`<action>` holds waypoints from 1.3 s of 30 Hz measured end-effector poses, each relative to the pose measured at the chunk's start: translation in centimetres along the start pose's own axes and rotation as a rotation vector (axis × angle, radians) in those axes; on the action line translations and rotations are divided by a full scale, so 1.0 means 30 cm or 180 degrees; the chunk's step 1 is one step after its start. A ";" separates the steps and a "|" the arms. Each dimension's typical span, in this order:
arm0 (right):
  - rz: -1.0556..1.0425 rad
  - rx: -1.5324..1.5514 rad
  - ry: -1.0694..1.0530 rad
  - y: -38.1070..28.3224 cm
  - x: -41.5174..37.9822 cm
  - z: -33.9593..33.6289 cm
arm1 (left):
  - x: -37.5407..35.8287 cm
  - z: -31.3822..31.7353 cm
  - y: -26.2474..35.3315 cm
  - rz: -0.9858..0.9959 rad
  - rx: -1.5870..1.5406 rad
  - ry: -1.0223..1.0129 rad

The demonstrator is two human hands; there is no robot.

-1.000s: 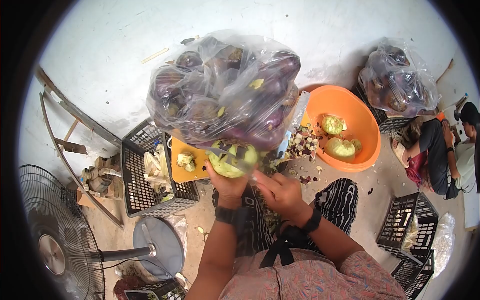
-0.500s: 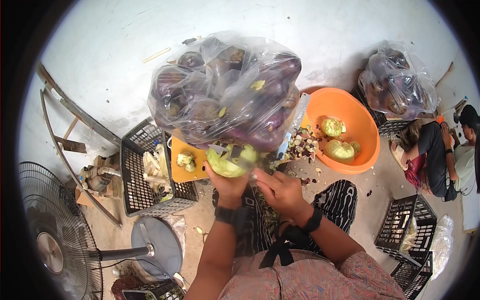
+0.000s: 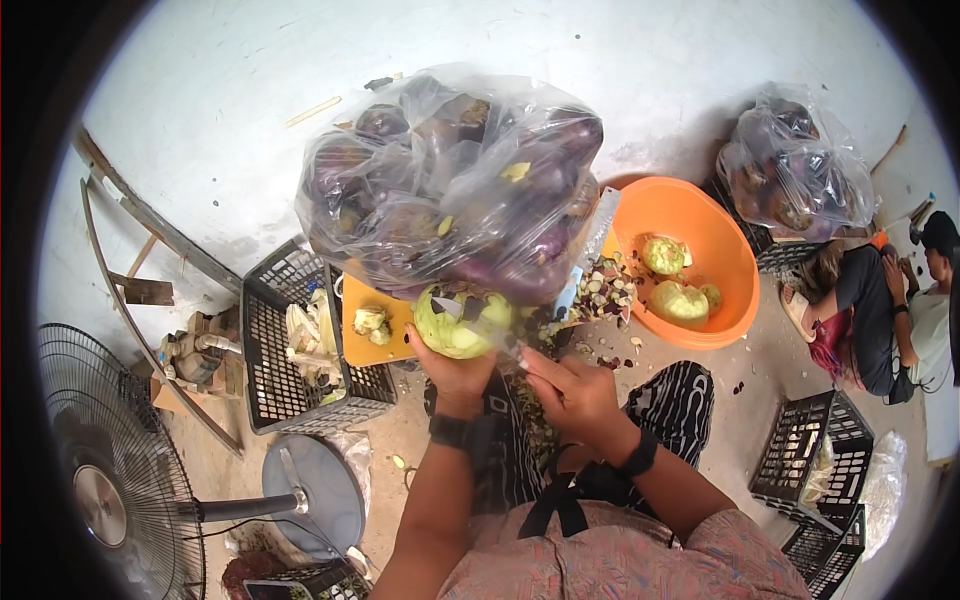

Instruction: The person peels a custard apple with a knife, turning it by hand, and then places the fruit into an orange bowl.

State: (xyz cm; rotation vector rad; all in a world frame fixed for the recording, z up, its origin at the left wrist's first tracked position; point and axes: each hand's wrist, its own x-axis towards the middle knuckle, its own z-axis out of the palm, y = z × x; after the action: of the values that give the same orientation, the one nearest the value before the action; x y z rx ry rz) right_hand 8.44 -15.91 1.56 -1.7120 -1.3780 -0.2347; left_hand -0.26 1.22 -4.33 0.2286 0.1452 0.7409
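My left hand [image 3: 455,375] cups a round, pale green vegetable [image 3: 445,330] from below, its skin mostly pared off and a few dark patches showing at the top. Closed round a knife [image 3: 497,338], my right hand [image 3: 580,390] holds the blurred blade against the vegetable's right side. Just beyond them bulges a big clear plastic bag [image 3: 450,190] of dark purple round vegetables. An orange basin [image 3: 735,250] to the right holds several peeled ones. Purple-and-white parings [image 3: 605,290] lie heaped between the bag and the basin.
At left are a black crate [image 3: 265,370] with pale scraps, an orange board [image 3: 365,345] and a standing fan [image 3: 100,500]. Right of me are more black crates [image 3: 800,450], a second filled bag [image 3: 795,165] and a seated person [image 3: 900,310].
My right hand has moved slightly right and down with the knife. The vegetable has turned a little in my left hand, which stays in place.
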 end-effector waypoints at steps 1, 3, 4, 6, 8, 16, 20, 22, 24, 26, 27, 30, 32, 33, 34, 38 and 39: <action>0.0047 0.0024 -0.0017 0.002 -0.010 -0.006 | -0.001 0.004 0.000 -0.0011 -0.0004 0.0007; 0.0105 0.0034 -0.0060 0.005 -0.008 -0.010 | -0.003 0.015 -0.005 0.0083 0.0054 -0.0068; 0.0135 0.0061 -0.0096 0.006 0.000 -0.010 | -0.001 0.019 -0.008 0.0076 0.0055 -0.0071; 0.0166 0.0120 -0.0125 0.001 0.024 -0.005 | 0.000 0.024 -0.008 0.0208 -0.0051 -0.0233; 0.0186 0.0185 -0.0168 0.001 0.041 0.003 | 0.006 0.001 -0.004 0.0196 -0.0004 -0.0130; 0.0153 0.0204 -0.0184 0.012 0.096 0.023 | -0.003 0.002 0.003 0.0068 0.0029 -0.0212; 0.0198 0.0139 -0.0246 0.002 0.113 0.043 | -0.024 -0.016 0.003 0.0074 -0.0152 -0.0325; 0.0084 0.0507 0.0051 0.028 0.144 0.080 | -0.027 -0.004 0.005 0.0100 -0.0136 -0.0241; 0.0458 0.0726 -0.0036 0.039 0.145 0.076 | -0.025 0.011 0.003 0.0127 0.0038 0.0014; 0.0814 0.0940 -0.0142 0.052 0.133 0.069 | -0.021 0.007 0.020 0.0067 -0.0058 0.0072; 0.0838 0.1138 0.0043 0.050 0.100 0.065 | -0.027 -0.007 0.028 -0.0059 -0.0028 -0.0364; 0.0535 0.1105 0.0179 0.036 0.046 0.028 | 0.001 -0.009 0.026 -0.0130 0.0064 -0.0720; 0.0250 0.0885 0.0124 0.012 0.020 -0.006 | 0.001 0.000 0.018 -0.0097 0.0131 -0.0602; 0.0093 0.0581 -0.0068 0.006 0.014 -0.020 | 0.006 0.010 0.016 -0.0006 0.0072 -0.0331; -0.0065 0.0277 -0.0258 0.002 0.012 -0.026 | 0.007 0.019 0.015 0.0085 0.0014 -0.0059; 0.0144 0.0400 -0.0244 0.001 0.030 -0.016 | -0.003 0.041 0.022 0.0064 0.0021 0.0079; 0.0159 0.0460 -0.0238 0.001 0.033 -0.016 | -0.007 0.037 0.024 -0.0003 0.0015 -0.0002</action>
State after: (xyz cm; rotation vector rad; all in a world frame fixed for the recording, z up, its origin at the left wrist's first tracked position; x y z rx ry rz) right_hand 9.01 -15.57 2.45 -1.6467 -1.3703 -0.0420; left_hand -0.66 1.43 -3.06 0.2332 0.1464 0.7397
